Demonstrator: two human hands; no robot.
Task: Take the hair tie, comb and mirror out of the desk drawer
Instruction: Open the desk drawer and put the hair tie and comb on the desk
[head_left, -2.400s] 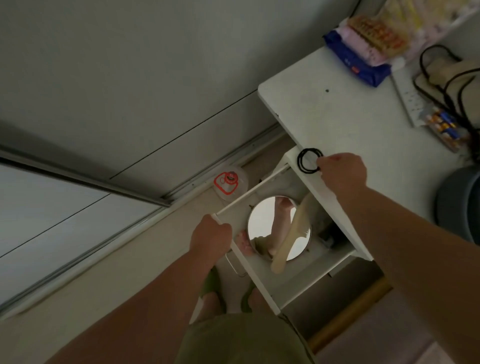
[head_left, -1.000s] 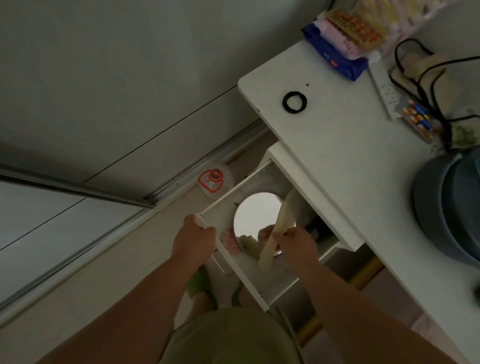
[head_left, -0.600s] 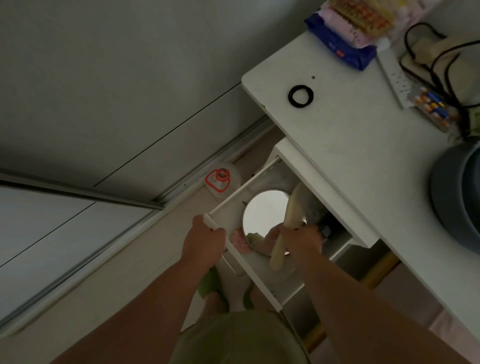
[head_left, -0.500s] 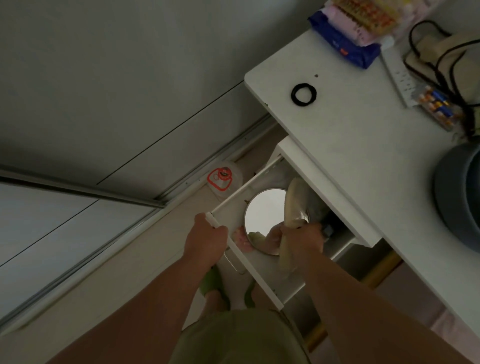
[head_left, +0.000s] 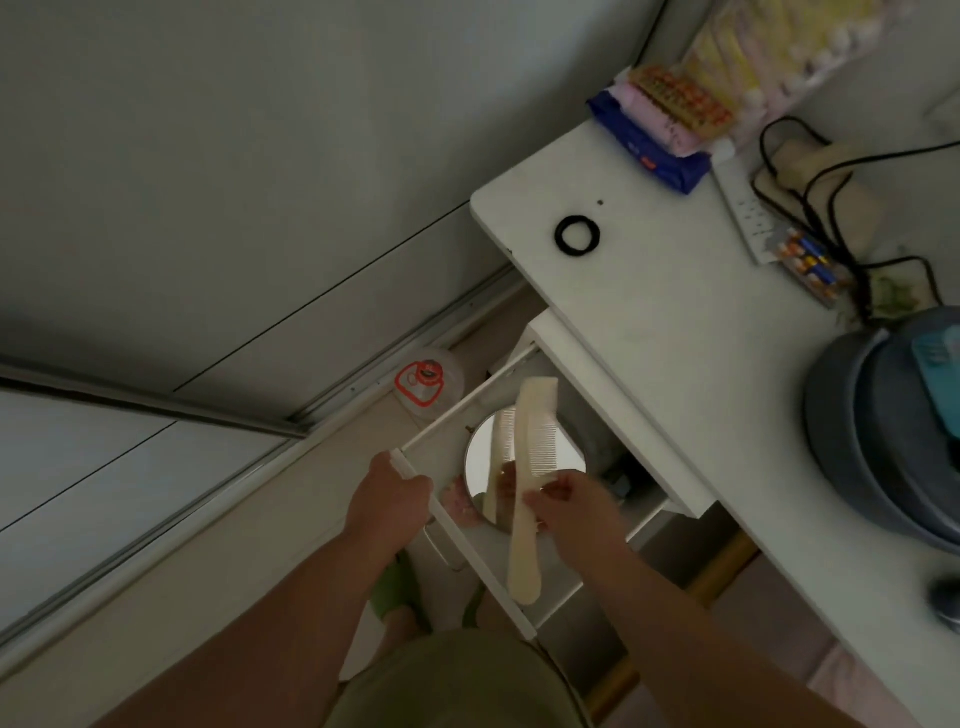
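Note:
A cream comb (head_left: 531, 467) is pinched at its middle by my right hand (head_left: 571, 506) and held above the open white drawer (head_left: 470, 558). Under it a round mirror (head_left: 519, 470) lies flat on the drawer floor and reflects the comb. My left hand (head_left: 388, 501) grips the drawer's front edge at its left end. The black hair tie (head_left: 576, 235) lies on the white desk top (head_left: 675, 332) near its left corner, apart from both hands.
Snack packets (head_left: 665, 119), a power strip (head_left: 748, 213) with black cables and a pack of batteries (head_left: 810, 262) crowd the desk's far side. A grey round bag (head_left: 883, 431) sits at the right. A clear jug with a red cap (head_left: 426, 382) stands on the floor.
My right hand put the hair tie on the desk, reached into the drawer, took hold of the comb and has now lifted it clear of the mirror. My left hand stayed on the drawer front.

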